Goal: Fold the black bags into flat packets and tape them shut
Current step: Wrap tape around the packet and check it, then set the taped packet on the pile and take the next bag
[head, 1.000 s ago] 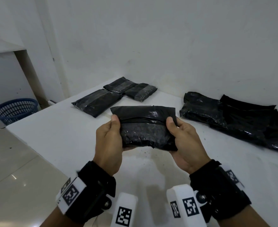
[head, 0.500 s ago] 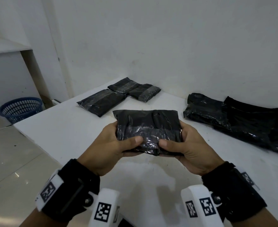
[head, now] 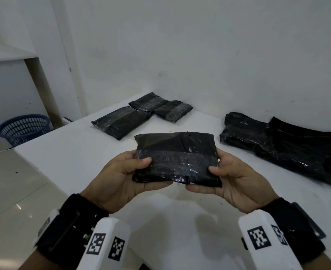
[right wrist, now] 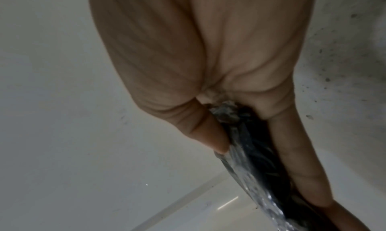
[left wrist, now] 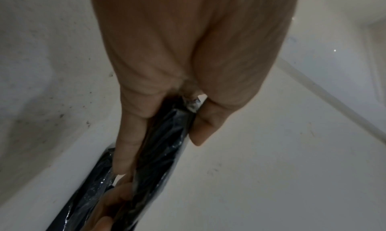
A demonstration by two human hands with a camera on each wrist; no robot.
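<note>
Head view: a folded black packet (head: 176,160) with a strip of clear tape (head: 180,162) across it is held up above the white table (head: 67,152), pinched at its ends by the left hand (head: 121,178) and the right hand (head: 236,182). Three taped packets (head: 141,115) are laid near the far wall, loose black bags (head: 287,147) are piled off to the right, well apart from them. A blue basket (head: 24,127) is parked on the floor, left of the table.
</note>
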